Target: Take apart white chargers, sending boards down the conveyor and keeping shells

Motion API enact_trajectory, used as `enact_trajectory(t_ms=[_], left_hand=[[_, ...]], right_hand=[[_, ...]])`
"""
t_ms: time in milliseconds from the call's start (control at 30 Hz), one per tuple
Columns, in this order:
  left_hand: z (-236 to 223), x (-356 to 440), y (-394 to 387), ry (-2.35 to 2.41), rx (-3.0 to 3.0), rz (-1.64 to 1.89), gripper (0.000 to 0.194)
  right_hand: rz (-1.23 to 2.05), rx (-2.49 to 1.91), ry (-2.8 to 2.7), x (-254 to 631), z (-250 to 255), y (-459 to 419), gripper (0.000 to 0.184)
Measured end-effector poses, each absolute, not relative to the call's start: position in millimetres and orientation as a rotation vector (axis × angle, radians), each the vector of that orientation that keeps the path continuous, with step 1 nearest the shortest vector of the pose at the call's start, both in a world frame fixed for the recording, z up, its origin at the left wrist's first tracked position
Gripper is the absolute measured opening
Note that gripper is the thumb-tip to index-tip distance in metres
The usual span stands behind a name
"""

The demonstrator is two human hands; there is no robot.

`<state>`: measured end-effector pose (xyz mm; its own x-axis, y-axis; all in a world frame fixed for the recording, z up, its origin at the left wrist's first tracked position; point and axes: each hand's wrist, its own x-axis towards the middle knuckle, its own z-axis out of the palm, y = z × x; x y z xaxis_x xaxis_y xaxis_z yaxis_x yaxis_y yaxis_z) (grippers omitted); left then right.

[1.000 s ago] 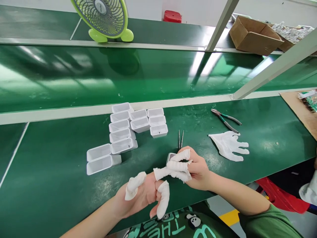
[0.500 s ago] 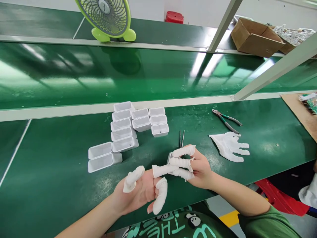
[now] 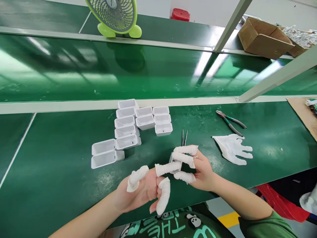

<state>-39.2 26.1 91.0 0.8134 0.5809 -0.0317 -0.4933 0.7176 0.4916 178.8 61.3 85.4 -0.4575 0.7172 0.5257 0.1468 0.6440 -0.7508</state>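
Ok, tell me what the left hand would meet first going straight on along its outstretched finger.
Probably the pale container, which the left hand's outstretched fingertip overlaps in this view, then the right hand beyond it; whether the fingertip touches the container is unclear.

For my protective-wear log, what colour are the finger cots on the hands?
The finger cots are white, seen best in the head view.

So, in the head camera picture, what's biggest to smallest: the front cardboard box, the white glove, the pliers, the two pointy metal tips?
1. Front cardboard box
2. White glove
3. Pliers
4. Two pointy metal tips, counting only what shows past the right hand
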Motion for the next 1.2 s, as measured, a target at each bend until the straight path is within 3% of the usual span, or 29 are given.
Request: enact_trajectory(t_ms=[1200], left_hand=[[88.4,-39.3,25.5,0.217,0.627,0.635,0.080]], right_hand=[[0.849,-0.716,-2.023,182.6,88.5,62.2,0.040]])
